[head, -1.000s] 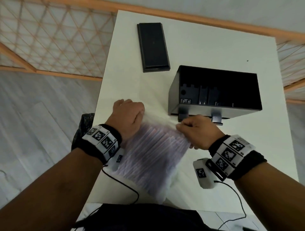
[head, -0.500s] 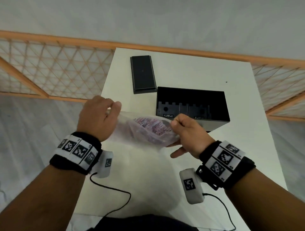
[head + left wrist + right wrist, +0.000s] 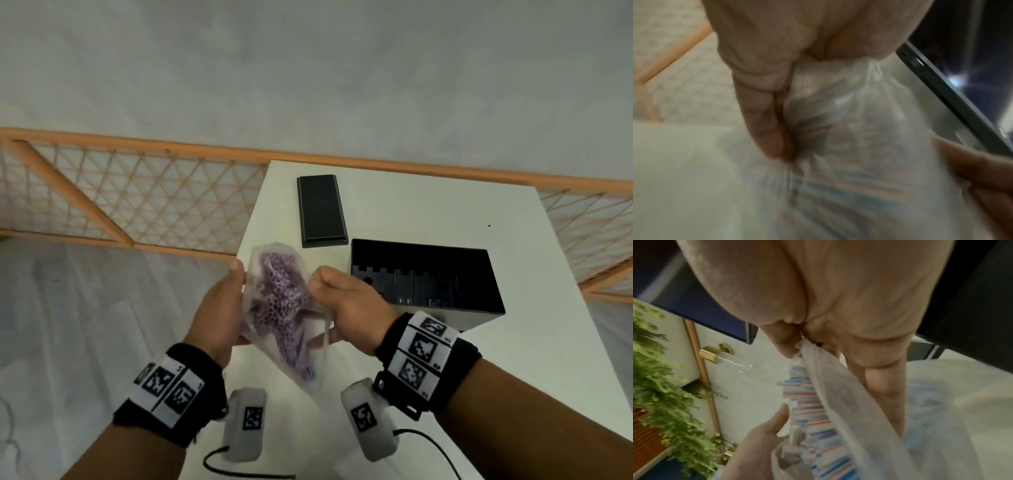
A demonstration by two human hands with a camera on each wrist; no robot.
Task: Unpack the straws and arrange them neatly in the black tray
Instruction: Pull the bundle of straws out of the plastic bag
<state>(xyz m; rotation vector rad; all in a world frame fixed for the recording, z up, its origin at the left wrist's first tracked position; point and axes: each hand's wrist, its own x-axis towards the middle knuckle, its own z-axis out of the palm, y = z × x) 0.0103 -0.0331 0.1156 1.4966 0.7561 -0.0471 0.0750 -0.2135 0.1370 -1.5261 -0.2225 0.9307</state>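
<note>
A clear plastic bag (image 3: 294, 342) full of striped straws (image 3: 279, 294) is held up above the near part of the white table (image 3: 428, 212), its mouth turned toward me so the straw ends show. My left hand (image 3: 222, 308) pinches the bag's left edge (image 3: 807, 113). My right hand (image 3: 346, 301) pinches the right edge (image 3: 813, 363) of the bag mouth. The black tray (image 3: 479, 315), an open box with dividers, stands on the table just right of my right hand.
A flat black lid (image 3: 321, 210) lies on the table beyond the bag, left of the tray. A wooden lattice fence (image 3: 137, 205) runs behind the table. The table's left edge is directly under the bag.
The bag has been lifted off the table and its mouth pulled open toward me. Both hands rose with it, and the head view tilted up.
</note>
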